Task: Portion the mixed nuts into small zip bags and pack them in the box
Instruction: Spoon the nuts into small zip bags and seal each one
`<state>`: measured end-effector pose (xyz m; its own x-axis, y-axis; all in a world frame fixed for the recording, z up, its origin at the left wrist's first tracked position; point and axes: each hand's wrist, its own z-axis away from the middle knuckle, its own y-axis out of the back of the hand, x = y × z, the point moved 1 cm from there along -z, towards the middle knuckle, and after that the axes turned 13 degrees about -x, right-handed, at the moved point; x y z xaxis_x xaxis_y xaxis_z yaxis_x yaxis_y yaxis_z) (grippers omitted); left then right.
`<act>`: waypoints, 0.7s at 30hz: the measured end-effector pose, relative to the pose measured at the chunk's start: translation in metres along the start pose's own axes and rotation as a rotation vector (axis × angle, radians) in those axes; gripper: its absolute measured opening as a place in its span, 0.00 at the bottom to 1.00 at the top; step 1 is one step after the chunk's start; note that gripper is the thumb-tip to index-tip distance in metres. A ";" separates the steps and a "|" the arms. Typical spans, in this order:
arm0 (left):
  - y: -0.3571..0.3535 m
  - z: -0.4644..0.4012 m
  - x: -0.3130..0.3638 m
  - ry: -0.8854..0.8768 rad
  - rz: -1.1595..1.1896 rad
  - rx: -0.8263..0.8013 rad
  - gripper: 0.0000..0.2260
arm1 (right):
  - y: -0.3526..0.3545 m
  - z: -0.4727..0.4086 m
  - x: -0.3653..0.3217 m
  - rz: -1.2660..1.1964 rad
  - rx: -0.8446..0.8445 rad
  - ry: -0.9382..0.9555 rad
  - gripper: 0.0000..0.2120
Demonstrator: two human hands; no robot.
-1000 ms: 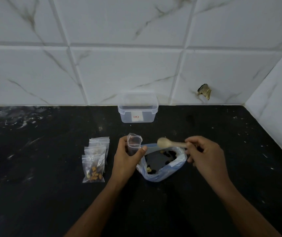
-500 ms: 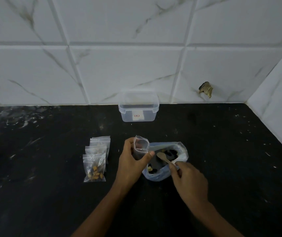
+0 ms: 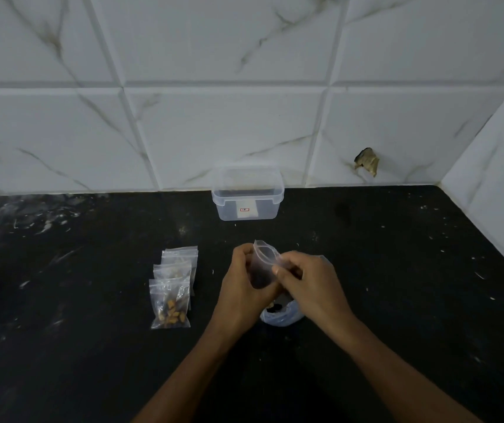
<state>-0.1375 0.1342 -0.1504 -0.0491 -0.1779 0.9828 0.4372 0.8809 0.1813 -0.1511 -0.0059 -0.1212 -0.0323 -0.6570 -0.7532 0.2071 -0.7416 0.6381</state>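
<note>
A small clear zip bag [image 3: 264, 261] is held upright between both hands above the black counter. My left hand [image 3: 244, 288] grips its left side and my right hand [image 3: 308, 285] pinches its right edge near the mouth. Beneath my right hand lies the large bluish bag of mixed nuts [image 3: 281, 314], mostly hidden. The wooden spoon is not visible. Several small zip bags with nuts [image 3: 172, 296] lie in an overlapping row to the left. The clear plastic box [image 3: 247, 193] stands open at the back by the wall.
The black counter [image 3: 92, 346] meets white marble-pattern tiles behind and a tiled side wall [image 3: 501, 184] at the right. A chipped hole [image 3: 366, 161] marks the back wall.
My right hand moved from scooping with the spoon in the large bag over to the small bag and now pinches its edge. The spoon has gone out of sight.
</note>
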 end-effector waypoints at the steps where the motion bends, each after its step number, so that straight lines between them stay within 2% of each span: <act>1: 0.004 0.001 0.000 0.002 0.020 -0.008 0.23 | 0.004 -0.002 0.001 -0.001 -0.017 0.014 0.05; 5: 0.022 -0.001 0.004 -0.006 0.139 -0.017 0.10 | 0.024 -0.010 0.004 0.038 -0.103 0.057 0.05; 9: 0.031 -0.006 0.013 -0.058 0.103 -0.003 0.06 | 0.032 -0.014 0.006 0.019 -0.167 0.078 0.06; 13: 0.027 -0.010 0.017 -0.063 0.064 0.019 0.07 | 0.029 -0.015 0.004 0.021 -0.154 0.147 0.06; 16: 0.023 -0.010 0.018 -0.062 0.019 0.023 0.09 | 0.024 -0.016 0.005 0.035 -0.082 0.173 0.04; 21: 0.022 -0.009 0.022 -0.042 -0.070 -0.049 0.09 | 0.022 -0.017 0.005 0.060 -0.078 0.197 0.03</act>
<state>-0.1206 0.1459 -0.1248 -0.1184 -0.2187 0.9686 0.4749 0.8442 0.2486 -0.1302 -0.0236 -0.1135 0.1729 -0.6550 -0.7356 0.2781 -0.6840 0.6744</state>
